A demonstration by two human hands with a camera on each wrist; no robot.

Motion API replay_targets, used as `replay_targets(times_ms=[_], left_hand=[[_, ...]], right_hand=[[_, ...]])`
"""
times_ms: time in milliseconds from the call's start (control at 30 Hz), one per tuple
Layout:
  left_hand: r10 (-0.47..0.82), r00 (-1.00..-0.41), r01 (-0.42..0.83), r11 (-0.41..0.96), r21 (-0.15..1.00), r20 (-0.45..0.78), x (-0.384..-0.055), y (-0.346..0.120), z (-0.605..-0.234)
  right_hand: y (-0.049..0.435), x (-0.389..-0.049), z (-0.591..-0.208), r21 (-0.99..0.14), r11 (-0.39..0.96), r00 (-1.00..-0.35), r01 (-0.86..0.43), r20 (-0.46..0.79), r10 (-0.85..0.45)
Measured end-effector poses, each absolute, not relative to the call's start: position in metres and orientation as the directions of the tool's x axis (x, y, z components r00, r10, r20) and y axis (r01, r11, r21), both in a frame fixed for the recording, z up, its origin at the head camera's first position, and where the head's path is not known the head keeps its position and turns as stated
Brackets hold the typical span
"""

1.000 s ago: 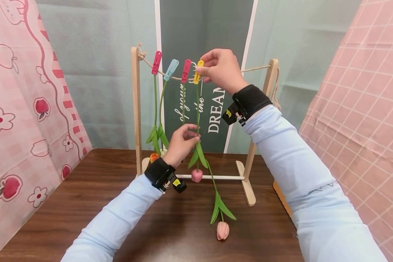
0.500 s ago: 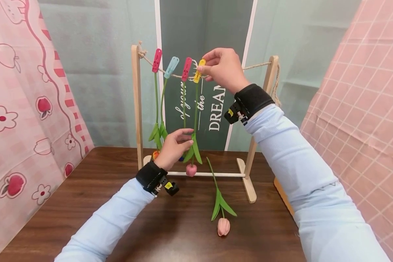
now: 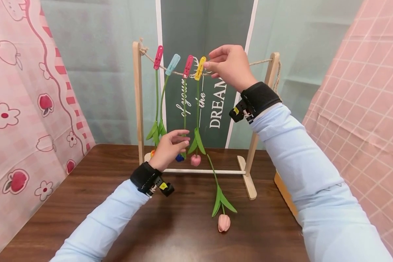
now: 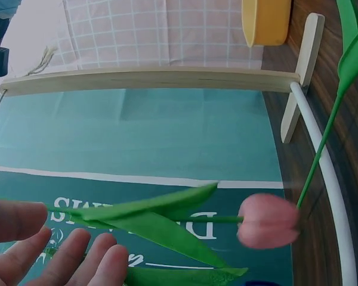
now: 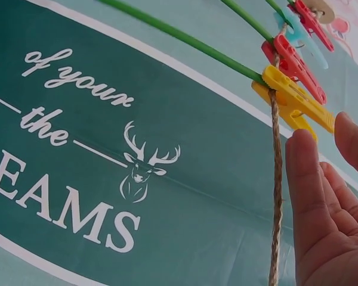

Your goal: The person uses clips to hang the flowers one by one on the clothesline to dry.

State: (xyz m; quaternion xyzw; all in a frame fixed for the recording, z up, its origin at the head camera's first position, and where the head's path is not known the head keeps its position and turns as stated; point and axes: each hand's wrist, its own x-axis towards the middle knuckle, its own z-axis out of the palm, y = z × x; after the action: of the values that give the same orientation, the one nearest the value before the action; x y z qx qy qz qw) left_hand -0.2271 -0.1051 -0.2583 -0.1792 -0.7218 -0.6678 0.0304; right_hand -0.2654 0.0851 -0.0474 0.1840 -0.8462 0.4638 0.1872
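Observation:
My right hand (image 3: 232, 67) is at the yellow clothespin (image 3: 200, 68), thumb and forefinger parted around its handle ends. In the right wrist view this clothespin (image 5: 292, 98) bites on the rope with a green stem in its jaws. From it a pink tulip (image 3: 195, 160) hangs head down. My left hand (image 3: 170, 147) hovers left of that tulip, fingers loosely spread and holding nothing; the left wrist view shows its fingers (image 4: 107, 262) near the leaves. Behind it dangles a blue flower (image 3: 179, 158), partly hidden. A second, paler pink tulip (image 3: 224, 222) lies on the table.
The rope (image 3: 260, 62) runs between two wooden posts (image 3: 138, 102) joined by a white bar (image 3: 213, 171). Two red clothespins (image 3: 158, 57) and a light blue clothespin (image 3: 173, 64) hold more flowers to the left. A yellow-orange container (image 4: 268, 21) stands at the right.
My left hand has let go of the hanging pink tulip's stem and moved left and down. My right fingers have come off the yellow clothespin, shifting slightly right.

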Motion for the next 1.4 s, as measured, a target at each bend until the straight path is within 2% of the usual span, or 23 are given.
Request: replay_targets(times_ms=[567,767,1400], left_hand=[[0.234,-0.939,0.257,-0.009,0.966,0.252,-0.224,-0.105,-0.264],[0.245,-0.94,0.249,0.016,0.968,0.238,-0.221,-0.108,-0.268],[0.324,-0.939,0.132,0.032,0.991,0.115,-0.206,-0.107,-0.287]], right_hand=[[0.099,-0.249,-0.066,-0.719,0.47,-0.852,-0.513,0.492,-0.178],[0.109,-0.246,-0.079,-0.72,0.458,-0.85,-0.521,0.489,-0.196],[0.152,-0.234,-0.128,-0.729,0.497,-0.879,-0.47,0.438,-0.187]])
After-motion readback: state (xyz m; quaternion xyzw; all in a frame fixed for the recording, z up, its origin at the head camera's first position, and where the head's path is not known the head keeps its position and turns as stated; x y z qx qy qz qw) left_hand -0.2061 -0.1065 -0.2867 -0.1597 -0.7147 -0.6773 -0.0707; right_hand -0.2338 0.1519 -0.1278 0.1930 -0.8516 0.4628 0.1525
